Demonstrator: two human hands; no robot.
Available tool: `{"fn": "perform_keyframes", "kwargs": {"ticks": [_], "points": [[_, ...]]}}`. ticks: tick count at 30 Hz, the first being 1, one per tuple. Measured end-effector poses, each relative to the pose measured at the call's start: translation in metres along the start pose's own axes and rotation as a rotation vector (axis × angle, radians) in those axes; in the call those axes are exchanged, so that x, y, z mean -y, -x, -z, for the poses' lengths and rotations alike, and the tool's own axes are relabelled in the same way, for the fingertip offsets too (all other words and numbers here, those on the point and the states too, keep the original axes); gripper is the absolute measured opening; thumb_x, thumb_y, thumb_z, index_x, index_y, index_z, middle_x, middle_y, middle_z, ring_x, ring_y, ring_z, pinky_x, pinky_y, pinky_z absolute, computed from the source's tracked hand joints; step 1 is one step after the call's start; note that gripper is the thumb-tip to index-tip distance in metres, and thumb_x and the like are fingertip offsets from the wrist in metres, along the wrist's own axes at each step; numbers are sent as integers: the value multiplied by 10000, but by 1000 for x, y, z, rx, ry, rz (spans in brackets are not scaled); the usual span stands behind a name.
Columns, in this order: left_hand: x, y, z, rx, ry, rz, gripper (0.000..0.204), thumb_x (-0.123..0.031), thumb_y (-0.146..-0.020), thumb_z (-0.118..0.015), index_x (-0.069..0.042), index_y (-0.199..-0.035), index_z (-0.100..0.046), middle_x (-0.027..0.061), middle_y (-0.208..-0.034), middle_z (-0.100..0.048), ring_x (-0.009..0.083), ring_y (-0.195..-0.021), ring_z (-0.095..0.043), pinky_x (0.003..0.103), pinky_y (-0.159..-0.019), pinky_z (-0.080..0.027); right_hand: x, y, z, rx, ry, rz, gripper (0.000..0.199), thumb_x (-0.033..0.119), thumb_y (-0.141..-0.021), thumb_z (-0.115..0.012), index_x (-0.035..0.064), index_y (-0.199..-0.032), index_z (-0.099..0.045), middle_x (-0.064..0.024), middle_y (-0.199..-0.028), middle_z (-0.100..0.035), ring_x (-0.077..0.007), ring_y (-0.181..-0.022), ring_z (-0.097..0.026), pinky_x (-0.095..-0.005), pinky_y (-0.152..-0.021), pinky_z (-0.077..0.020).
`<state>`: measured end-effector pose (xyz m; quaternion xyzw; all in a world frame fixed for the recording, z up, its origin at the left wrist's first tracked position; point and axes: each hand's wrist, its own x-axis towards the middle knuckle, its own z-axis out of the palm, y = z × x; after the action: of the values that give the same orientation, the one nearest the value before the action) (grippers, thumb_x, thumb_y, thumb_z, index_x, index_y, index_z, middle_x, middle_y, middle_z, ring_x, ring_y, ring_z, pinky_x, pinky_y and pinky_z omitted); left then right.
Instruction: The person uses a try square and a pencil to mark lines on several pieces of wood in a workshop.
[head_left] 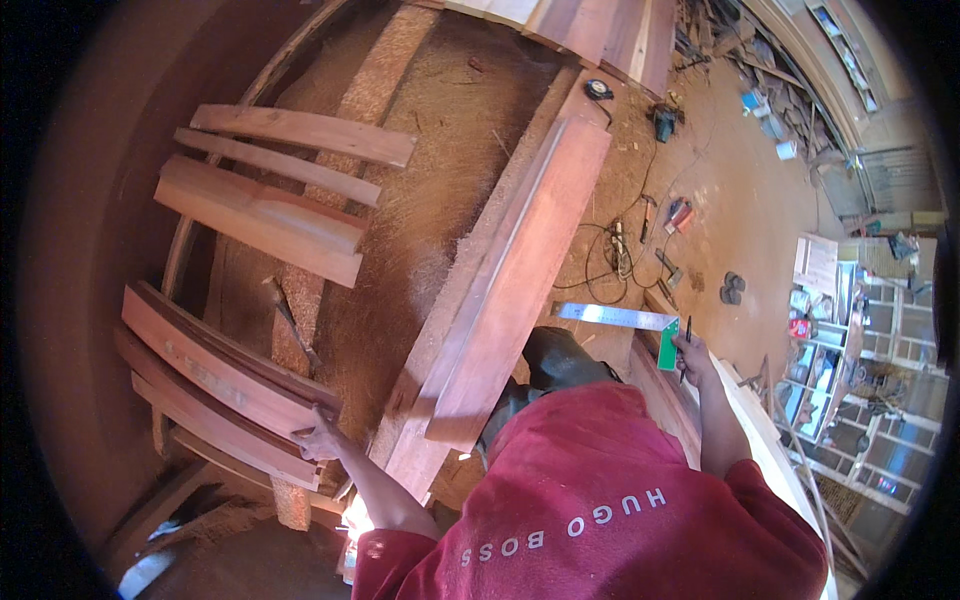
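At the left, my left hand [320,438] is closed round the end of a reddish wooden board [222,378], one of several lying side by side there. Out to the right, my right hand [693,357] grips a try square [668,345] by its green stock, with its silver blade pointing left. A dark pencil [687,332] is held upright in the same fingers. Between my arms, a long smooth plank [535,270] rests on a rough timber beam [455,290].
Farther off at the left lie more cut boards [265,205]. A tape measure [598,89] sits at the plank's far end. On the dusty floor are a hammer [648,217], a red power tool [679,215], tangled cable [617,255] and a pair of sandals [733,288].
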<state>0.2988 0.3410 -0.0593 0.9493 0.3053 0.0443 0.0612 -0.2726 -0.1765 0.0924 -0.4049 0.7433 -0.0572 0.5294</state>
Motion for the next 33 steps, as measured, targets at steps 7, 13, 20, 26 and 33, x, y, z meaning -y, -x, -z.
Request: {"fn": "perform_keyframes", "kwargs": {"ticks": [7,13,20,26,33], "points": [[-34,15,10,42,56,-258,949,-723,-911,-594,-44,-1548,-410,285,-1497,-461,444,-1333,-523,579,-1031,-500,9,-33,6,-84,-510,101,134,242,-1027,-655,152,-1126,-650,75,-745,-533,-34,-534,-439,-201,-414,-310],[-174,204,58,192,409,-1023,695,-507,-1042,-528,40,-1466,-466,326,-1429,-503,481,-1347,-480,597,-1130,-372,70,-101,-4,-47,-707,278,292,297,-1014,-686,137,-1236,-586,42,-1007,-629,-55,-719,-564,-214,-485,-377],[-320,435,85,424,350,-1763,782,-542,-872,-725,-83,-1465,-501,186,-1553,-449,398,-1510,-324,603,-1217,-196,170,-175,-126,227,-452,353,586,333,-966,-749,41,-1426,-534,-80,-1316,-644,-182,-1133,-614,-376,-874,-531],[-421,523,43,378,190,-2043,920,-655,-767,-771,-149,-1484,-497,160,-1597,-386,366,-1543,-260,640,-1219,-145,186,-215,-186,377,-623,485,327,212,-972,-726,25,-1236,-674,-19,-982,-723,-116,-870,-634,-307,-799,-532],[-445,540,20,333,66,-2059,1038,-665,-684,-804,-193,-1541,-455,158,-1616,-364,373,-1553,-240,697,-1202,-84,202,-236,-202,436,-684,617,276,185,-949,-733,18,-1162,-681,-20,-929,-722,-109,-827,-640,-321,-765,-544]]}}
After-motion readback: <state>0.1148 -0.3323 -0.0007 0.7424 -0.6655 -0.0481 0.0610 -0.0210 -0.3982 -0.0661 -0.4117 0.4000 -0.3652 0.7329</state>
